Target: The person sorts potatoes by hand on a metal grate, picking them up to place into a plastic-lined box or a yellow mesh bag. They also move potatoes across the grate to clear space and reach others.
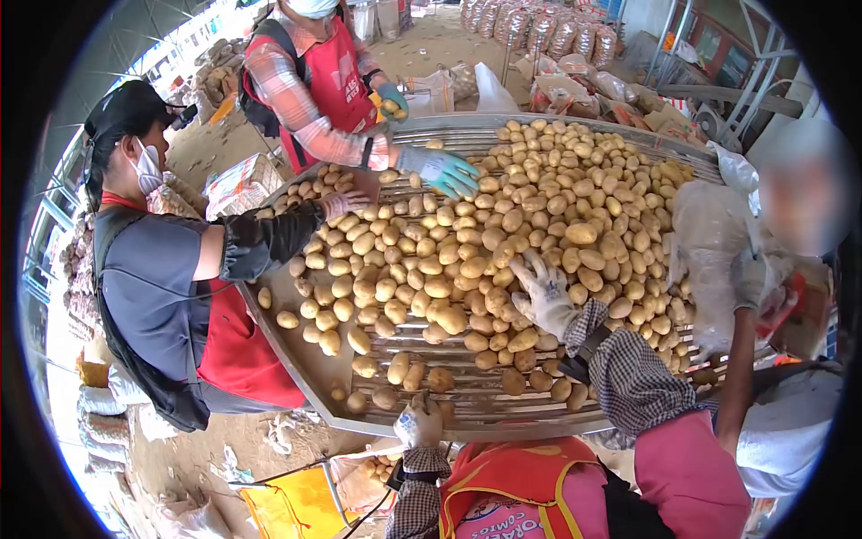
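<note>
A broad heap of potatoes [503, 242] lies over a slatted metal sorting table [467, 409]. My right hand [541, 292], in a white glove, rests on the heap with its fingers spread, touching potatoes and gripping none. At the near edge is my left hand [419, 422], also gloved, its fingers curled in beside a few potatoes. What those fingers hold, if anything, is hidden. Both my forearms wear checked sleeves.
Across the table a person in a red apron [337, 76] reaches in with a teal glove [449, 172], a potato in the other. Another person's hand [346, 204] touches potatoes at left. At right, a person holds a clear plastic bag [714, 251]. Filled sacks [539, 31] stand behind.
</note>
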Demonstrator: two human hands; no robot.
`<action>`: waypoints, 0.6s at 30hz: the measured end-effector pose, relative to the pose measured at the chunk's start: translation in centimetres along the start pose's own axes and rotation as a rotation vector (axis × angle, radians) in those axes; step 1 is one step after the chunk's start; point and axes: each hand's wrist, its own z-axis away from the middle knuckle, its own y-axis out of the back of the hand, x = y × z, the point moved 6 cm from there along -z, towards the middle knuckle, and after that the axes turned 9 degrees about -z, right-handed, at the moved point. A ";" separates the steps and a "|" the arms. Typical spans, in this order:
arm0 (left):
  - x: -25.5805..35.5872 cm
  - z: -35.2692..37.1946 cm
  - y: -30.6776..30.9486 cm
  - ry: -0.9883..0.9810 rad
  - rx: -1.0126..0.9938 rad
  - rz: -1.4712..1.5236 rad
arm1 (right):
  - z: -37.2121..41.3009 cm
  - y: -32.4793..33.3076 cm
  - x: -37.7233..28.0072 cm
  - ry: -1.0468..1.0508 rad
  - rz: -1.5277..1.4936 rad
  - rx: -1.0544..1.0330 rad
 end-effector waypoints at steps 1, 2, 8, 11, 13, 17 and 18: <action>0.0 -0.1 -0.1 -0.029 0.055 0.053 | -2.0 -0.6 -0.4 -0.110 0.035 -0.054; -0.1 -0.1 -0.4 -0.040 0.104 0.024 | -3.7 -2.2 -0.5 -0.170 0.010 -0.138; -0.3 0.1 -0.7 -0.019 0.183 0.057 | -11.0 -8.2 -0.8 -0.203 0.108 -0.286; 0.6 -0.4 -0.1 -0.034 0.227 0.091 | -16.5 -10.0 0.9 -0.163 0.100 -0.346; 0.6 -0.5 0.7 -0.058 0.251 0.093 | -20.0 -11.9 2.2 -0.267 -0.061 -0.380; 0.4 0.0 0.7 -0.061 0.294 0.084 | -21.0 -14.1 1.8 -0.326 0.105 -0.430; 0.3 -0.2 0.6 -0.038 0.274 0.097 | -21.7 -14.6 2.1 -0.316 0.043 -0.472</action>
